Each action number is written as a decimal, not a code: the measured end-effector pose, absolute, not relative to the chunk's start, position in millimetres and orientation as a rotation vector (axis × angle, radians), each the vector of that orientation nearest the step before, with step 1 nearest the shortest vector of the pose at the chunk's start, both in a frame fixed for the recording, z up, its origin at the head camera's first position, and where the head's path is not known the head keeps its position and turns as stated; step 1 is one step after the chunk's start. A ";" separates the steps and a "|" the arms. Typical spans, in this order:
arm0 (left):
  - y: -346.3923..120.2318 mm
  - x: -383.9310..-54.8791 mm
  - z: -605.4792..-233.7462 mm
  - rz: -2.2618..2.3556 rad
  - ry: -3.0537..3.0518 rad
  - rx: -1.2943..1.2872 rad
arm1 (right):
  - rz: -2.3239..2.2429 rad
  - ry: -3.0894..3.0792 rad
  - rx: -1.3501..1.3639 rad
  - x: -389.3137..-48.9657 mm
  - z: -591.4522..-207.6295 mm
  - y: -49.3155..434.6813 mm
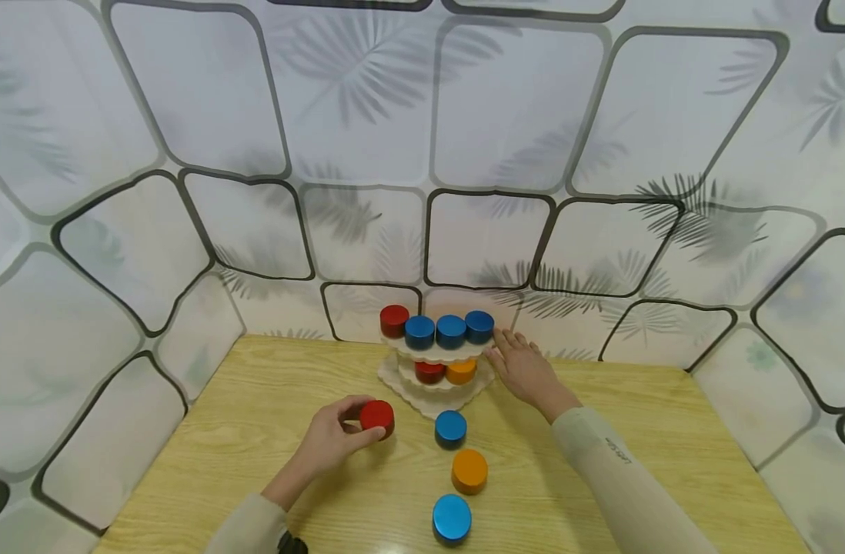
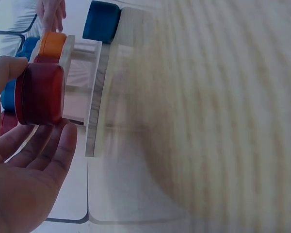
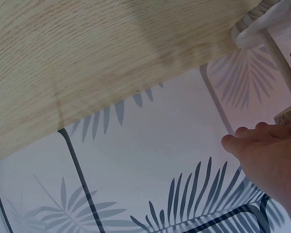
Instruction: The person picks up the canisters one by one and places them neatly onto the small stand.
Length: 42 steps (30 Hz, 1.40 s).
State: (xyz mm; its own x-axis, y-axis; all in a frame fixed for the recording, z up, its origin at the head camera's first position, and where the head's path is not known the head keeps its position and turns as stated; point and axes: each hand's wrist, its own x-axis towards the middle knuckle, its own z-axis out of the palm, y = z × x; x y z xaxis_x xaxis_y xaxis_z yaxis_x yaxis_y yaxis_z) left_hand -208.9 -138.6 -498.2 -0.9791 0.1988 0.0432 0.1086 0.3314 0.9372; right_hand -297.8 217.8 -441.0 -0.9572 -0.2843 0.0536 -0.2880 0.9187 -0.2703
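Observation:
My left hand (image 1: 334, 432) grips a red round tin (image 1: 377, 418) between thumb and fingers, just above the table in front of a white tiered stand (image 1: 422, 396). In the left wrist view the same red tin (image 2: 41, 94) shows from its side, fingers curled under it. At the stand's right side is my right hand (image 1: 526, 369), fingers straight, fingertips right at the top tier's edge beside a blue tin (image 1: 479, 327). On that tier a red tin (image 1: 395, 321) and two more blue tins (image 1: 435, 332) stand in a row. Below sit a red tin (image 1: 429, 372) and an orange tin (image 1: 461, 372).
In front of the stand, on the wooden table (image 1: 568, 477), lie a blue tin (image 1: 451, 429), an orange tin (image 1: 469, 471) and a lighter blue tin (image 1: 452, 519) in a rough line. A patterned curtain (image 1: 367, 231) rises behind and at both sides.

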 end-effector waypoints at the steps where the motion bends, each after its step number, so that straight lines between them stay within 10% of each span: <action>1: -137.0 -211.1 -497.4 1.758 2.505 0.285 | 0.430 -3.063 0.460 -297.9 -441.1 217.6; 42: -99.0 -266.9 -477.8 1.796 2.704 0.129 | 0.433 -3.057 0.459 -298.9 -442.5 219.0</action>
State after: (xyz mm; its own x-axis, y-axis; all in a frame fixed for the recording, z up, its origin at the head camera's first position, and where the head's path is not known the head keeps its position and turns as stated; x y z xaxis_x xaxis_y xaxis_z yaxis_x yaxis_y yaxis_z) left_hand -266.9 -99.0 -477.8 -0.9911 0.0072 0.1326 0.1250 0.3871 0.9135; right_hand -298.9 219.0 -442.5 -0.9566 -0.2852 0.0602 -0.2907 0.9183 -0.2687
